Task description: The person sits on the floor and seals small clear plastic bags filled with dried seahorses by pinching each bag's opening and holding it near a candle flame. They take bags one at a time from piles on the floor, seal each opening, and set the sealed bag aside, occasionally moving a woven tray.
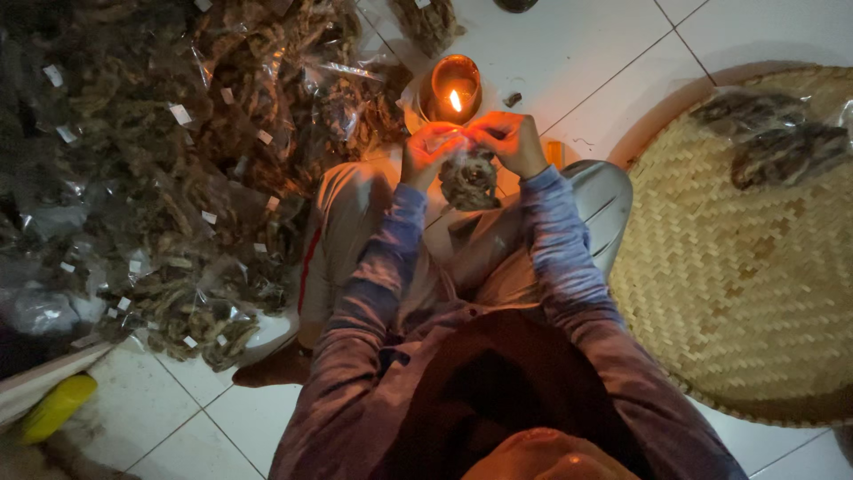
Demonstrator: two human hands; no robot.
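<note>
Two hands are working close together just in front of a small flame. The left hand [428, 149] and the right hand [508, 140] are both pinching the top edge of a small clear plastic bag [468, 176] that is holding dark dried pieces; the fingers of each hand are pressed together on the plastic, and the bag is hanging below them, above the person's knees. The flame is burning in a small round lamp [454, 88] that is standing on the white tiled floor [569, 53], just beyond the fingertips. On the left side, a big pile of filled clear bags [169, 169] is lying on the floor, many of them with small white labels. On the right side, a wide woven bamboo tray [737, 267] is resting on the tiles, and two more filled bags [773, 133] are lying near its far rim. A yellow object [55, 407] is lying at the lower left; I cannot tell what it is.
</note>
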